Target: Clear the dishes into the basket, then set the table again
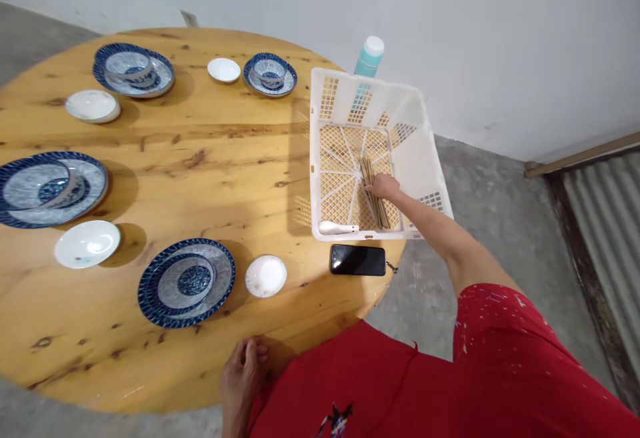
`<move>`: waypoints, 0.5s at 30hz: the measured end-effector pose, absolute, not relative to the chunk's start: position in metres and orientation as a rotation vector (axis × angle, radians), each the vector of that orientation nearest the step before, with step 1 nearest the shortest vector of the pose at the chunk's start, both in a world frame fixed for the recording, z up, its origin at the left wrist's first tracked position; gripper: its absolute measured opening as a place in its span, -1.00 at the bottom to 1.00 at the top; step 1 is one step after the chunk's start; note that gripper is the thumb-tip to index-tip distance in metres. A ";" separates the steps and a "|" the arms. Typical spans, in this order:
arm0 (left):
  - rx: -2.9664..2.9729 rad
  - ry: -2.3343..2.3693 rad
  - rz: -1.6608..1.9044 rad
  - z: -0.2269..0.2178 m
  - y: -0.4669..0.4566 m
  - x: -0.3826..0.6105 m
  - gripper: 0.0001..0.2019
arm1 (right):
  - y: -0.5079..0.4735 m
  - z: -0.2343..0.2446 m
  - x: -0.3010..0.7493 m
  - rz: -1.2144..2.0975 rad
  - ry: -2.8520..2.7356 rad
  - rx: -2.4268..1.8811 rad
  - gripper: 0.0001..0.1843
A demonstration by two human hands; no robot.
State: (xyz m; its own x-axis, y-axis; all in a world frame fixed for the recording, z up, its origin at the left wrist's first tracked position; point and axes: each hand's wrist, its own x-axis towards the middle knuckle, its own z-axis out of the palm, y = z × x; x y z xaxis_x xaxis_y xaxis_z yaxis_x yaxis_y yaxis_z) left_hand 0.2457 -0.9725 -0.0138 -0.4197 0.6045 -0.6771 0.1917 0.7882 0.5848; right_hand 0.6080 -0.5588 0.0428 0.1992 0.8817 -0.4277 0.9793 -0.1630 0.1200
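My right hand [384, 187] reaches into a white plastic basket [324, 158] at the table's right edge, its fingers closed on a bundle of brown chopsticks [373, 188] lying on the basket floor. A white spoon [336, 228] lies in the basket's near corner. My left hand [243, 366] rests at the near edge of the round wooden table [200, 158], fingers curled, with nothing seen in it.
Several blue patterned plates with bowls [186, 281] [50, 188] [133, 70] [270, 75] and small white dishes [265, 275] [87, 243] [93, 105] [223, 69] stand around the table. A black phone [357, 260] lies before the basket. A teal bottle [369, 57] stands behind it.
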 end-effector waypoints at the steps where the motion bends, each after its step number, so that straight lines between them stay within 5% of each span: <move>1: 0.597 1.984 0.519 -0.014 -0.972 0.246 -0.45 | -0.558 0.042 0.610 -0.377 1.728 2.115 -0.43; 15: 0.575 1.968 0.570 -0.021 -0.976 0.244 -0.49 | -0.569 0.043 0.604 -0.315 1.730 2.165 -0.33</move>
State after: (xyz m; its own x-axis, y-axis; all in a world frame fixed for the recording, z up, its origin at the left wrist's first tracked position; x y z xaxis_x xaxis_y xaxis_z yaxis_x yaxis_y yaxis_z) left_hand 0.2436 -0.9763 -0.0205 -0.4168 0.6095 -0.6744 0.1551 0.7787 0.6080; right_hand 0.6036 -0.5687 0.0430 0.2296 0.8944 -0.3839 0.9723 -0.1928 0.1322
